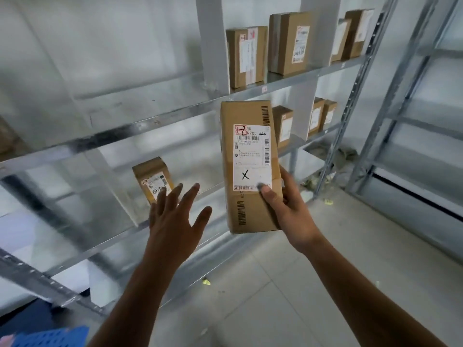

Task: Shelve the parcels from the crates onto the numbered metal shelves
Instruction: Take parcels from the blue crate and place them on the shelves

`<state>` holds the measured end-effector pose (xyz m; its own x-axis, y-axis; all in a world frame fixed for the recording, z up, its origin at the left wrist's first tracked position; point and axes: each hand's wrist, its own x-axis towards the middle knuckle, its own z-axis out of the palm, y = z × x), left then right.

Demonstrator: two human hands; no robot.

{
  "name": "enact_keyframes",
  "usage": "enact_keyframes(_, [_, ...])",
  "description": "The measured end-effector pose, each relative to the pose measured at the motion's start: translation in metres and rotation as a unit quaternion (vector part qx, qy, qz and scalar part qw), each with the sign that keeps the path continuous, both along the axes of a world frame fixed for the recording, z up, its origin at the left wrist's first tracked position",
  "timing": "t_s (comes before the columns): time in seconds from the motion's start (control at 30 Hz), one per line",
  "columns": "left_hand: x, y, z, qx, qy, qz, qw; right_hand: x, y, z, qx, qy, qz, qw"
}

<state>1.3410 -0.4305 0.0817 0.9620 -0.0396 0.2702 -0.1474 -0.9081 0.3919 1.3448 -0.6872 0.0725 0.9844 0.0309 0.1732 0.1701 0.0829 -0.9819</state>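
At the lower left edge I note a corner of a blue perforated crate point(50, 336). The left hand point(172, 221) is raised, empty, fingers spread, palm toward the shelving. The right hand point(288, 209) grips an upright cardboard parcel point(248, 166) at its lower right, thumb pressed on the shipping label point(251, 157), which carries a handwritten "1-2" and an "X". Behind, a small parcel point(152, 180) stands on the lower metal shelf point(105, 244); its marking is blurred, possibly a number. Further parcels stand upright on the upper shelf point(288, 81).
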Motion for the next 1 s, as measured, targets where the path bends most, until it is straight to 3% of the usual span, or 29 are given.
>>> enact_keyframes(0.37, [0.112, 0.078, 0.03, -0.06, -0.035, 0.08, 0.994, 0.171, 0.109, 0.083, -0.019, -0.138, 0.074, 0.988])
enact_keyframes(0.6, [0.149, 0.129, 0.047, -0.023, -0.073, 0.131, 0.988, 0.258, 0.174, 0.114, -0.007, -0.185, 0.122, 0.975])
enact_keyframes(0.83, [0.183, 0.127, 0.058, -0.007, -0.086, 0.158, 0.984, 0.328, 0.224, 0.136, -0.036, -0.229, 0.164, 0.959])
enact_keyframes(1.0, [0.202, 0.107, 0.07, 0.004, -0.07, 0.184, 0.98, 0.376, 0.237, 0.137, -0.036, -0.21, 0.228, 0.95])
